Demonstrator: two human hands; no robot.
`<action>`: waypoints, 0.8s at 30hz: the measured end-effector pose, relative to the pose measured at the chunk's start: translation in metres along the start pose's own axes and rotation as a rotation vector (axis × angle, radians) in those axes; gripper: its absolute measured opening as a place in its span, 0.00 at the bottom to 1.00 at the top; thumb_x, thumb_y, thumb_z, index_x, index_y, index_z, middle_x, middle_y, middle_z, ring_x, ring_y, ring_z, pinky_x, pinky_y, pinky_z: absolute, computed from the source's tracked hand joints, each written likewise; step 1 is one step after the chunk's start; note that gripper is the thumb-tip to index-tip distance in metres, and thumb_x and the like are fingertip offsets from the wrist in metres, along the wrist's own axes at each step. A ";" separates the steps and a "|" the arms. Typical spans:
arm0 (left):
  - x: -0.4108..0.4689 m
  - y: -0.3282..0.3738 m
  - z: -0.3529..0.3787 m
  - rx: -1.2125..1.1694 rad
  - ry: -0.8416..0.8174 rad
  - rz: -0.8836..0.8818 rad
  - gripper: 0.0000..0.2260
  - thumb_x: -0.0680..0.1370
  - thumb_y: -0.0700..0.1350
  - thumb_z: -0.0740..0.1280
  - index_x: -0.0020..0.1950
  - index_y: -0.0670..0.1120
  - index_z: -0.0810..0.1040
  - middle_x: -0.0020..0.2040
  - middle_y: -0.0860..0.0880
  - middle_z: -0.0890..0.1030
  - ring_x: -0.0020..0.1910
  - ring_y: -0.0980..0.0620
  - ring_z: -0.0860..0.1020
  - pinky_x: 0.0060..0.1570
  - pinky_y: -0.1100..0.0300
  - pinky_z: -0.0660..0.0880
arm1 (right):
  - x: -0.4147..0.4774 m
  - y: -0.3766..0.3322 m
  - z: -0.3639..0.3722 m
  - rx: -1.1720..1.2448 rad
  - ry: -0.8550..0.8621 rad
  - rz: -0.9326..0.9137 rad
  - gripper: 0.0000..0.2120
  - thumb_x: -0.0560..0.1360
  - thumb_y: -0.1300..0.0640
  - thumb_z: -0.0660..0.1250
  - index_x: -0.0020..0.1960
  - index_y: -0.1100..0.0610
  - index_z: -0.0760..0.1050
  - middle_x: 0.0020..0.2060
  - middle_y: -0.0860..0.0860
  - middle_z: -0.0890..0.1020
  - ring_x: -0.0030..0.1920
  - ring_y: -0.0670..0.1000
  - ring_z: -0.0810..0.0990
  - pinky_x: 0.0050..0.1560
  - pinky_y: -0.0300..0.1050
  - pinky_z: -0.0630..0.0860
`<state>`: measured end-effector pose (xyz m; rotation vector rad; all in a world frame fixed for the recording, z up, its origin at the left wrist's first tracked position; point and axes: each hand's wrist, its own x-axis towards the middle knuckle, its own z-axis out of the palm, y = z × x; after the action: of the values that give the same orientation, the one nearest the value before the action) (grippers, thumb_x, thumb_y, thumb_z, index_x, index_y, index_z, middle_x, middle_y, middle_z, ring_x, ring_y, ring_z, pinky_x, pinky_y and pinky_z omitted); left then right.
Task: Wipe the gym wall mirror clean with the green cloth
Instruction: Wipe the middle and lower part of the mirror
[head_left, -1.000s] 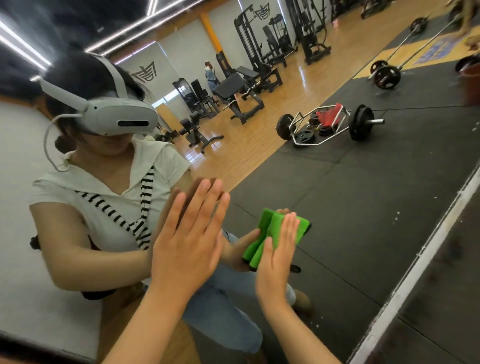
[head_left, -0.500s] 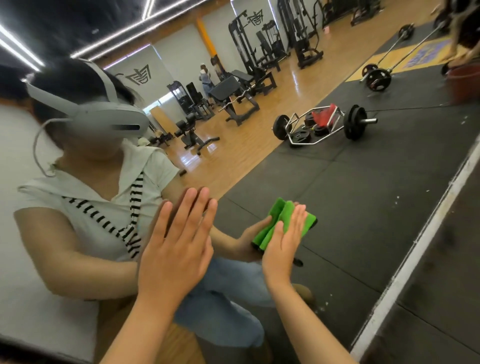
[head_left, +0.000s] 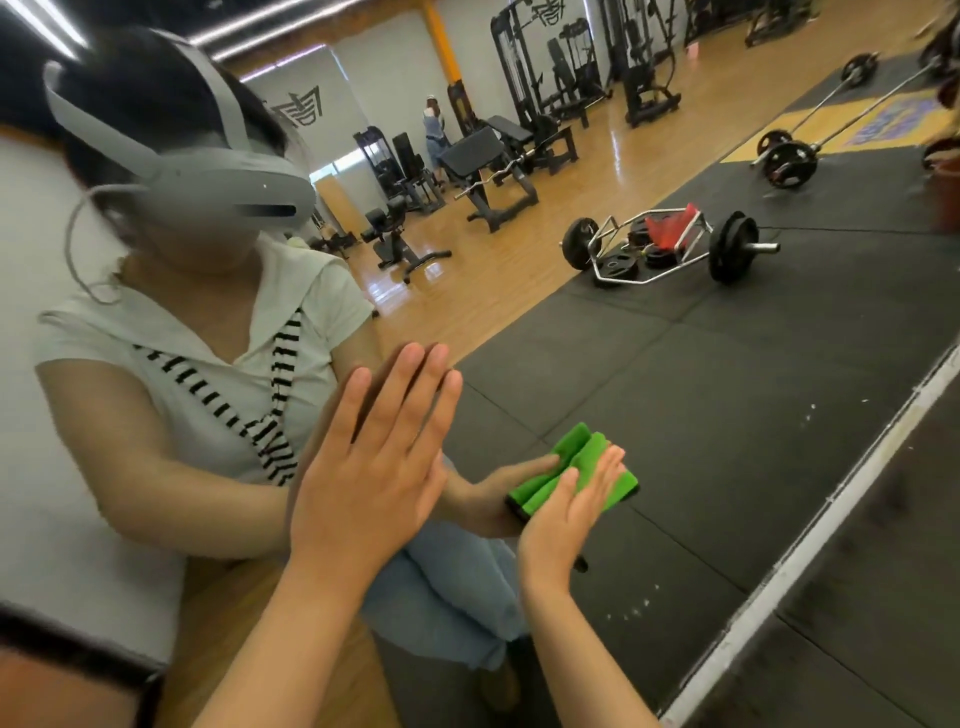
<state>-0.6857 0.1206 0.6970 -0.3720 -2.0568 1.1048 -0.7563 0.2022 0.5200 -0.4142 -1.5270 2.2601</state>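
To the left of the left hand, the mirror reflects the person crouched close to the glass, wearing a grey headset, a white short-sleeved top and a black-and-white striped strap across the chest. The left hand lies flat on the glass, palm forward, with its fingers straight, close together and pointing up. Its reflection meets it palm to palm.

Just to its right and a little lower, the right hand presses the green cloth against the mirror. Its fingers are straight and laid over the cloth, not curled round it. The cloth is folded into a thick pad and sits between the palm and the glass, with its green folds showing above and to the right of the fingertips. The reflected hand meets it from the far side.

Above and to the right of the right hand, the glass reflects black floor mats, a trap bar loaded with plates and a red object inside its frame. Farther up are a barbell, benches and weight machines on the wooden floor. Well to the right of both hands, a white strip marks the mirror's lower edge, and dark matting lies beyond it.
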 end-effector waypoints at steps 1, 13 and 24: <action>0.000 0.000 0.000 0.002 0.000 0.004 0.28 0.82 0.47 0.55 0.81 0.40 0.56 0.81 0.42 0.56 0.80 0.43 0.54 0.78 0.44 0.49 | 0.008 -0.001 -0.001 -0.014 -0.011 -0.041 0.28 0.83 0.50 0.49 0.81 0.53 0.48 0.78 0.38 0.48 0.78 0.36 0.43 0.75 0.32 0.40; -0.002 -0.001 0.000 0.012 -0.010 0.001 0.26 0.82 0.47 0.54 0.81 0.42 0.58 0.80 0.43 0.57 0.79 0.44 0.56 0.77 0.44 0.51 | -0.039 -0.037 0.011 0.083 -0.078 -0.036 0.26 0.83 0.52 0.49 0.79 0.50 0.47 0.78 0.37 0.48 0.78 0.36 0.43 0.77 0.36 0.41; 0.000 -0.002 -0.002 -0.001 -0.029 0.026 0.29 0.82 0.47 0.54 0.82 0.41 0.52 0.81 0.43 0.52 0.80 0.44 0.51 0.78 0.45 0.44 | -0.066 0.013 0.003 0.000 0.009 0.119 0.26 0.81 0.48 0.48 0.77 0.46 0.45 0.79 0.42 0.48 0.77 0.33 0.42 0.79 0.46 0.43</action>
<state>-0.6839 0.1209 0.6993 -0.3864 -2.0838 1.1309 -0.7014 0.1646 0.5115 -0.5276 -1.5356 2.3444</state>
